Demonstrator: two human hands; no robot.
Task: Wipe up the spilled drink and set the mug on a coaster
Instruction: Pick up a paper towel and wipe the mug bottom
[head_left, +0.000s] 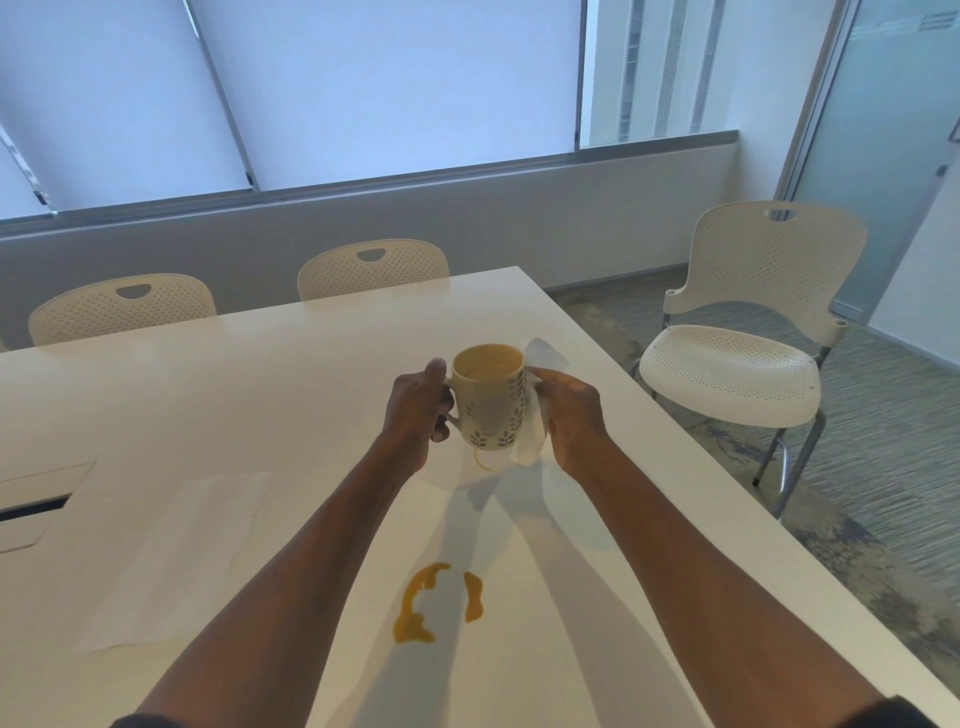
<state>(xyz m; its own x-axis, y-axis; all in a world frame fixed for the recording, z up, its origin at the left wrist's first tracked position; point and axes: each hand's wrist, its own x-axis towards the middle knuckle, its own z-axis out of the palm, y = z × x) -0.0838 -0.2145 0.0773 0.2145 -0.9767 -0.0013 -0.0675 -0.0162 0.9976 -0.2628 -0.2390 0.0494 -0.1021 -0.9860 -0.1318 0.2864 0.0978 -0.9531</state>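
Note:
A cream mug (491, 400) with a leaf pattern is held above the white table (208, 395), with pale drink inside. My left hand (418, 410) grips its handle. My right hand (569, 415) presses a white tissue (532, 441) against the mug's right side. Under the mug a thin orange ring mark (485, 464) shows on the table. Closer to me lie two orange spill patches (415, 608), between my forearms. No coaster is visible.
A flat white paper napkin (176, 561) lies on the table to the left of the spill. A cable hatch (36, 506) is set in the table at far left. Two chairs stand behind the table and one chair (737, 358) is off its right edge.

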